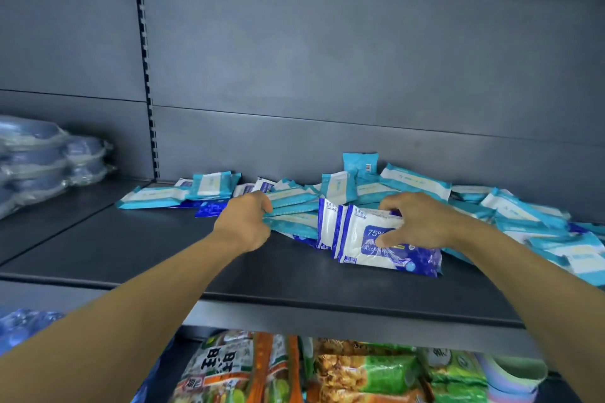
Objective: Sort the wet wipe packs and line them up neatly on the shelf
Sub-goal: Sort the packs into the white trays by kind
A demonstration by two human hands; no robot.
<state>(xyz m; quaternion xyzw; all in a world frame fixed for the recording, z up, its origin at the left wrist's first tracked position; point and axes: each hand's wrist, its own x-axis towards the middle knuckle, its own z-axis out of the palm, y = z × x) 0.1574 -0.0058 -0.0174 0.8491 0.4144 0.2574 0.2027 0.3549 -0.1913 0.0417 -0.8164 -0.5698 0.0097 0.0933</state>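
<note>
**Wet wipe packs lying mixed on the dark shelf, both hands working in the pile**

Wet wipe packs (pixel 376 193) are lying in a loose heap along the back of the dark shelf (pixel 137 252), from its middle to the right edge of the view. Most of them are teal and white; I cannot count them exactly because they are overlapping, but there are well over ten. Blue and white packs are fewer: two are standing in front, and some more are showing under the teal ones at the left.

The left hand (pixel 244 222) is closing its fingers on the ends of a few stacked teal packs (pixel 291 206), pinching them together. The right hand (pixel 415 219) is resting on top of the blue alcohol wipe pack (pixel 370 249), with the thumb on the printed front and the other fingers curled over the upper edge, so it is gripping this pack. A second blue and white pack (pixel 327 226) is leaning just beside it, touching it on the left.

Around the pile other goods are standing. At the far left of the shelf, well apart from the wipes, a stack of blue items in clear wrapping (pixel 39 160) is lying. On the lower shelf, under the forearms, colourful snack bags (pixel 327 370) in orange and green are showing. A slotted upright rail (pixel 147 75) is running down the grey back wall.
</note>
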